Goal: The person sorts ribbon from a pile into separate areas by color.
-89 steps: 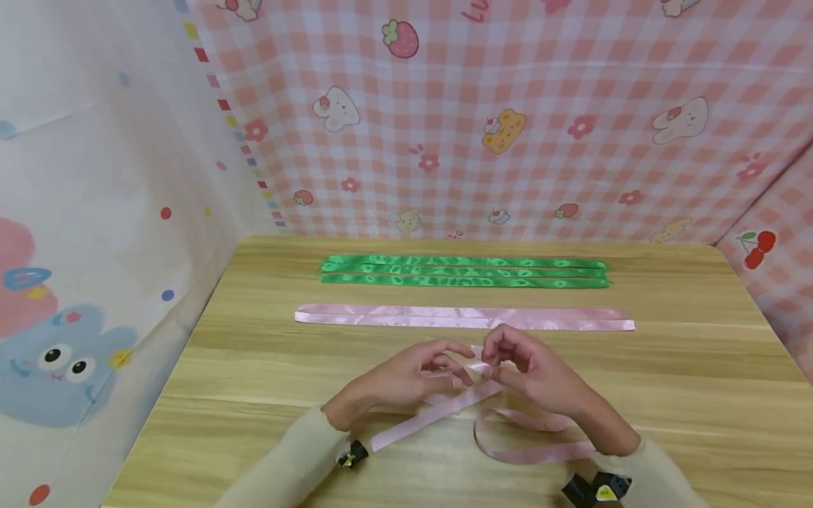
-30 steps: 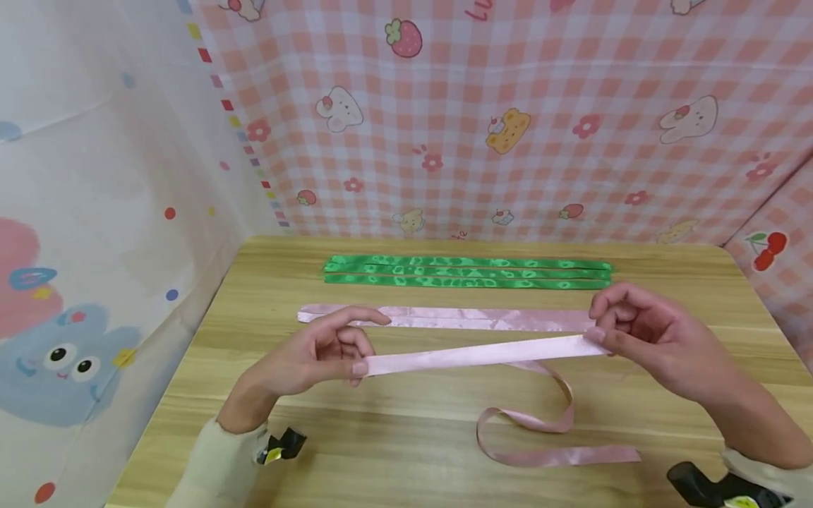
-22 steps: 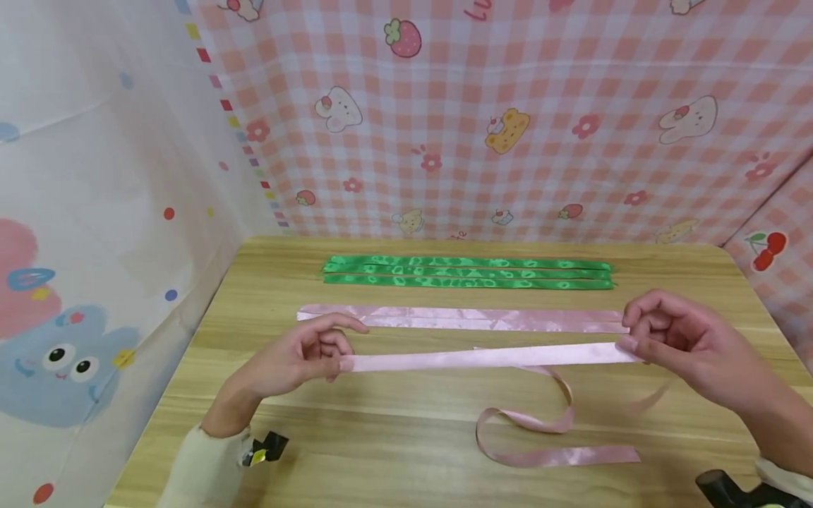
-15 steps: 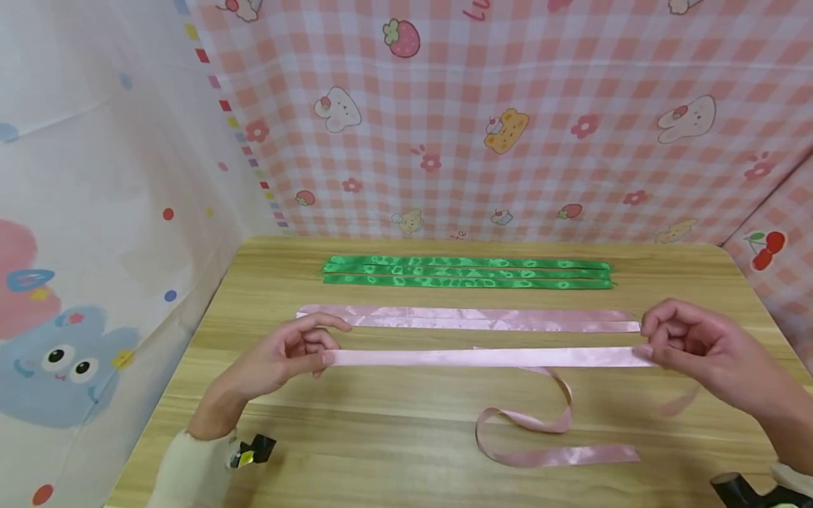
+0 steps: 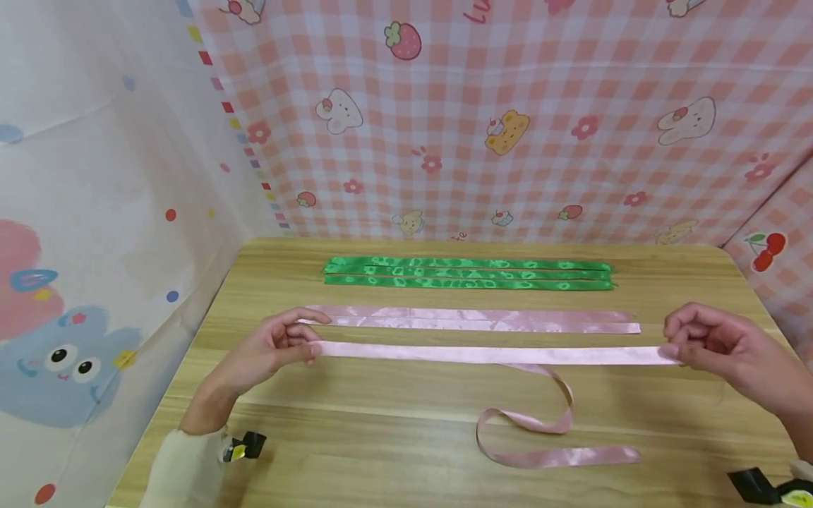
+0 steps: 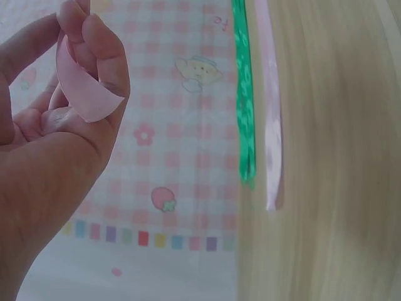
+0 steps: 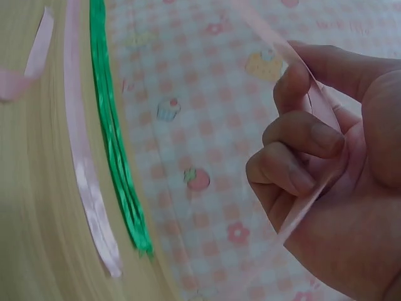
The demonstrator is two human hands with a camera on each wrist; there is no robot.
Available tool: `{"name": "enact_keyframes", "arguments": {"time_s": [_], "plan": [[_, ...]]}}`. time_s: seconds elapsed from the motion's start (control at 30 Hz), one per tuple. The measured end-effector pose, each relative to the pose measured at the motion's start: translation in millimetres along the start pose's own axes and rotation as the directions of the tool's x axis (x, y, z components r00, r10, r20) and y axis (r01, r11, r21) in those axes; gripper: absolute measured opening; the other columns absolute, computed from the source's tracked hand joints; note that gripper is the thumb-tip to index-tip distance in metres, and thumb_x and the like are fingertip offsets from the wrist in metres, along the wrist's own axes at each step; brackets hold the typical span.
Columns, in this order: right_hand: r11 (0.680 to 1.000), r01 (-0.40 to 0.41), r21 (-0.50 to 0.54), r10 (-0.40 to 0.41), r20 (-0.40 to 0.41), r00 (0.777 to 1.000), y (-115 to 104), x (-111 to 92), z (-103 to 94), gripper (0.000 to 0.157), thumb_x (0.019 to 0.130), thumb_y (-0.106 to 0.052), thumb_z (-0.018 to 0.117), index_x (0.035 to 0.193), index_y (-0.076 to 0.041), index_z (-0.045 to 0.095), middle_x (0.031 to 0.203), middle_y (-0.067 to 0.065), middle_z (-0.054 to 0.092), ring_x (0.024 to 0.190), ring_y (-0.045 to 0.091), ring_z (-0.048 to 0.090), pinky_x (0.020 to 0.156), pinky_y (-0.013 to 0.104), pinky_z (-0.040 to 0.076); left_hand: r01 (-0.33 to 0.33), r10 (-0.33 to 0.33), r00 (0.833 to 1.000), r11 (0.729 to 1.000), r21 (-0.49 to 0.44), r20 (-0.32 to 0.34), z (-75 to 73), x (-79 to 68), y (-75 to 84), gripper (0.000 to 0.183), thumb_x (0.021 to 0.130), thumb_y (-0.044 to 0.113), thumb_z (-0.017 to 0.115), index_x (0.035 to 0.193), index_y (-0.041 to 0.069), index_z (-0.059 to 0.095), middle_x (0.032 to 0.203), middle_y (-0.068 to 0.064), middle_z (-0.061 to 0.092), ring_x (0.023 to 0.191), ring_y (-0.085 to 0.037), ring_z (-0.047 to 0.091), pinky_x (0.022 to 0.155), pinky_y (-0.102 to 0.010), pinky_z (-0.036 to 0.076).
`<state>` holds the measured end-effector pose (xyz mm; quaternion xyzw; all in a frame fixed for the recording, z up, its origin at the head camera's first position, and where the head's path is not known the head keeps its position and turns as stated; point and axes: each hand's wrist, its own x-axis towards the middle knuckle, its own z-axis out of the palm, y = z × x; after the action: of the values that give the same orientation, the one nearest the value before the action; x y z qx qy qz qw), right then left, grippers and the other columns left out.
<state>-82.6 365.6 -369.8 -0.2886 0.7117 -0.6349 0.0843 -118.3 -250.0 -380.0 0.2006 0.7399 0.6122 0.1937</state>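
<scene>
A pink satin ribbon (image 5: 495,355) is stretched nearly level above the table between the two hands. At its left end the left hand (image 5: 263,353) pinches it between thumb and finger, and a short tail (image 6: 88,94) curls inside that hand in the left wrist view. The right hand (image 5: 737,349) pinches it at the other side; in the right wrist view the ribbon (image 7: 326,113) runs on through the palm under curled fingers. A second pink ribbon (image 5: 571,457) lies in a loose S below, its upper part passing behind the stretched one.
Just beyond the stretched ribbon, pink ribbon strips (image 5: 470,319) lie straight, side by side. Behind them lie three parallel green ribbon strips (image 5: 466,274). The wooden table (image 5: 356,437) ends at a pink checked cloth (image 5: 457,141); a white printed cloth (image 5: 95,176) hangs at the left.
Three seconds ago both hands were close together over the table's middle with crumpled ribbon. They have since moved apart, drawing the pink ribbon out straight, and have widened further over the last second.
</scene>
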Motion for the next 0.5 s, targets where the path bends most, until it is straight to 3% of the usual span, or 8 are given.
{"name": "enact_keyframes", "arguments": {"time_s": [0.17, 0.3, 0.43, 0.5], "plan": [[0.998, -0.05, -0.043, 0.05, 0.009, 0.999, 10, -7, -13.5, 0.046, 0.09, 0.03, 0.036, 0.118, -0.001, 0.055, 0.093, 0.003, 0.066, 0.085, 0.01, 0.065, 0.07, 0.023, 0.054, 0.024, -0.024, 0.999, 0.999, 0.023, -0.029, -7.4, 0.1, -5.6, 0.035, 0.098, 0.001, 0.058, 0.132, -0.002, 0.052, 0.094, -0.007, 0.071, 0.077, -0.013, 0.067, 0.074, -0.028, 0.056], [0.99, -0.107, -0.089, 0.108, 0.011, 0.994, 19, -11, -22.0, 0.042, 0.092, 0.027, 0.038, 0.116, -0.004, 0.054, 0.09, 0.003, 0.068, 0.077, 0.01, 0.063, 0.059, 0.026, 0.049, 0.111, -0.102, 0.99, 0.99, 0.082, -0.096, -10.7, 2.9, -12.4, 0.036, 0.095, 0.006, 0.065, 0.129, 0.004, 0.055, 0.093, -0.006, 0.073, 0.081, -0.022, 0.071, 0.075, -0.034, 0.057], [0.972, -0.19, -0.135, 0.193, 0.007, 0.981, 30, -18, -27.5, 0.036, 0.096, 0.02, 0.041, 0.116, -0.008, 0.052, 0.087, 0.001, 0.068, 0.062, 0.018, 0.048, 0.049, 0.037, 0.034, 0.187, -0.166, 0.973, 0.975, 0.124, -0.163, -14.1, 6.6, -21.2, 0.037, 0.092, 0.01, 0.069, 0.127, 0.003, 0.057, 0.092, -0.009, 0.074, 0.082, -0.029, 0.071, 0.073, -0.035, 0.056], [0.964, -0.222, -0.15, 0.225, 0.005, 0.974, 36, -22, -30.1, 0.034, 0.097, 0.017, 0.042, 0.116, -0.009, 0.052, 0.087, 0.001, 0.068, 0.061, 0.022, 0.045, 0.05, 0.038, 0.032, 0.209, -0.186, 0.967, 0.97, 0.127, -0.176, -16.6, 7.1, -25.5, 0.039, 0.093, 0.008, 0.069, 0.128, -0.001, 0.055, 0.093, -0.013, 0.073, 0.083, -0.03, 0.071, 0.074, -0.034, 0.056]]}}
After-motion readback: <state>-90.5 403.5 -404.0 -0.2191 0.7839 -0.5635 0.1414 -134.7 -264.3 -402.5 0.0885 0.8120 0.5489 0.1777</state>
